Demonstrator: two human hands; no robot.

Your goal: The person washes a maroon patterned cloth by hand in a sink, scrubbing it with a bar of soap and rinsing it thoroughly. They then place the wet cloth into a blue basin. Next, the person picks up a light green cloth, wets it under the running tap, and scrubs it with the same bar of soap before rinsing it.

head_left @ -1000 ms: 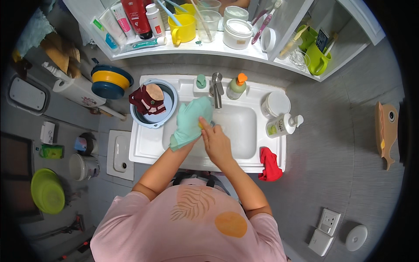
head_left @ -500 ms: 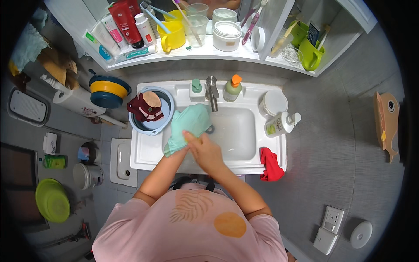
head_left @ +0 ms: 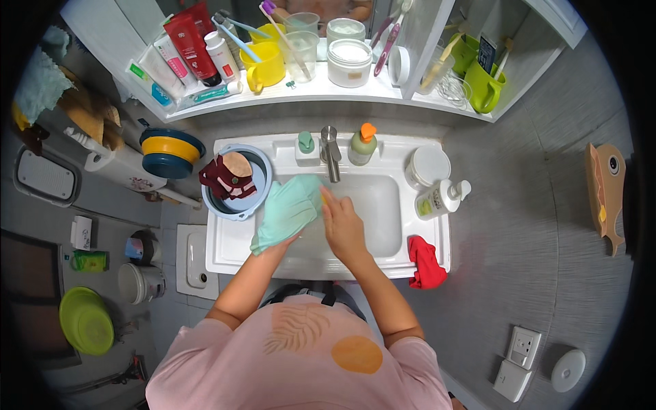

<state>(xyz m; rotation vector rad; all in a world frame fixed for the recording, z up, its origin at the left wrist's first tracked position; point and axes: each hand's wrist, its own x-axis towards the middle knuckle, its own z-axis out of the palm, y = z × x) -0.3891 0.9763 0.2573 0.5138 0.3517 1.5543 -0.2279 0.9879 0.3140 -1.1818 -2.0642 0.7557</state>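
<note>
A wet-looking mint-green cloth (head_left: 287,208) is draped over my left hand (head_left: 292,240) above the left part of the white sink (head_left: 379,212). Only the heel of that hand shows below the cloth; its fingers are hidden underneath. My right hand (head_left: 346,225) is at the cloth's right edge with its fingers bent. A small yellow piece (head_left: 324,197) pokes out at its fingertips, too small to name. Behind both hands stands the metal faucet (head_left: 331,154).
On the sink's left rests a blue basin (head_left: 265,171) holding maroon clothing (head_left: 225,181). A green pump bottle (head_left: 362,147), white tub (head_left: 429,167), white pump bottle (head_left: 437,200) and red cloth (head_left: 427,263) line the right side. A toiletry shelf (head_left: 307,93) overhangs the back.
My right hand has moved right, off the cloth's middle to its right edge. The cloth now lies smoother and slightly lower over my left hand. The whole view has shifted a little.
</note>
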